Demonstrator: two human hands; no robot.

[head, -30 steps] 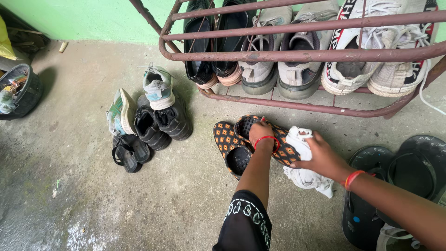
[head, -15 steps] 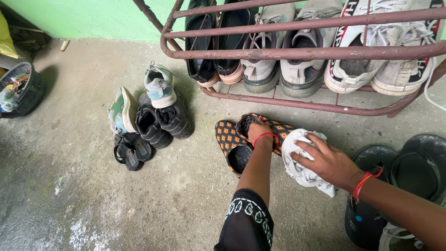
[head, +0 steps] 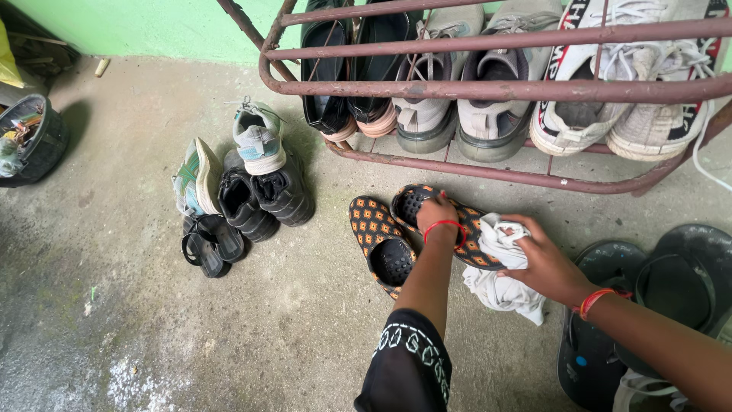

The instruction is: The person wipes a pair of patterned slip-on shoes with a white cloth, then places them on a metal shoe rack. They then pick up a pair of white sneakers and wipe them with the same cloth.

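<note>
The fingers of the left hand (head: 436,214) are closed over the edge of a black clog with an orange diamond pattern (head: 450,229), holding it tipped up off the concrete floor (head: 229,320); a red thread band circles that wrist. The fingers of the right hand (head: 543,263) are bunched around a crumpled white cloth (head: 499,267), pressing it against the toe end of the same clog, with the cloth's loose end trailing on the floor. The matching second clog (head: 379,243) lies flat on the floor just beside the held one, to its left. Right of the right forearm sit dark flip-flops (head: 671,297). Behind the hands stands a rusty metal shoe rack (head: 488,90) carrying black shoes, grey sneakers and white sneakers. Farther left on the floor is a heap of black shoes, sandals and pale sneakers (head: 244,187), and a dark bucket (head: 34,141) stands at the far left edge.
</note>
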